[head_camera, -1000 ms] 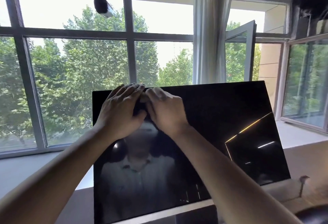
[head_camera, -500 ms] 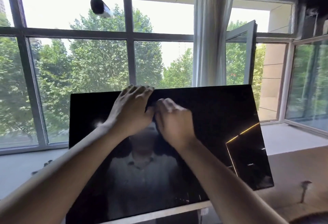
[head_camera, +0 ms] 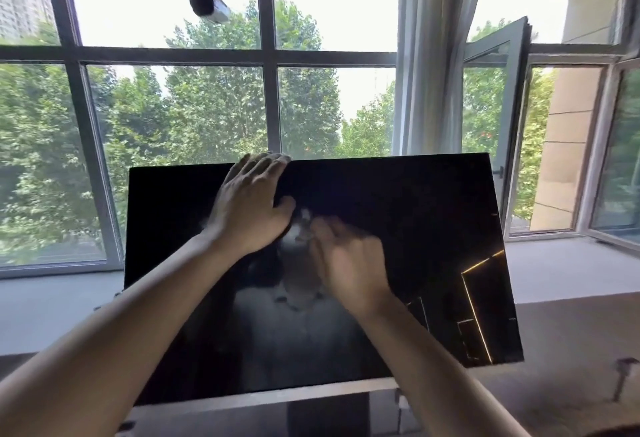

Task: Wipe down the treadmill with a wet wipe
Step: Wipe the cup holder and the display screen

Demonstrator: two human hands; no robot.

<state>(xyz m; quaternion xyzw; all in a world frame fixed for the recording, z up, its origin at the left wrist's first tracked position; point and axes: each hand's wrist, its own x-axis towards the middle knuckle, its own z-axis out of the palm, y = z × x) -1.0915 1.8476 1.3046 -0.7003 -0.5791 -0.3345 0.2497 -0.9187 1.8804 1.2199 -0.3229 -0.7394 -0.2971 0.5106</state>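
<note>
The treadmill's black glossy console screen (head_camera: 398, 228) fills the middle of the view, tilted and reflecting a person. My left hand (head_camera: 251, 208) lies flat on the screen's upper part. Its fingers are straight and their tips reach the top edge. My right hand (head_camera: 346, 260) is just below and to the right of it, blurred, with its fingers curled. A small pale scrap, which looks like the wet wipe (head_camera: 302, 216), shows at the right fingertips between the two hands. Most of the wipe is hidden.
Large windows with grey frames (head_camera: 273, 55) and trees stand behind the screen. A camera (head_camera: 207, 3) hangs from the ceiling at upper left. A grey curtain (head_camera: 433, 55) and an open window sash (head_camera: 495, 97) are at right. A light window sill (head_camera: 571, 267) runs behind the console.
My right hand has slid down and to the right, away from the screen's top edge. My left hand stays flat near the top edge. The view has shifted slightly.
</note>
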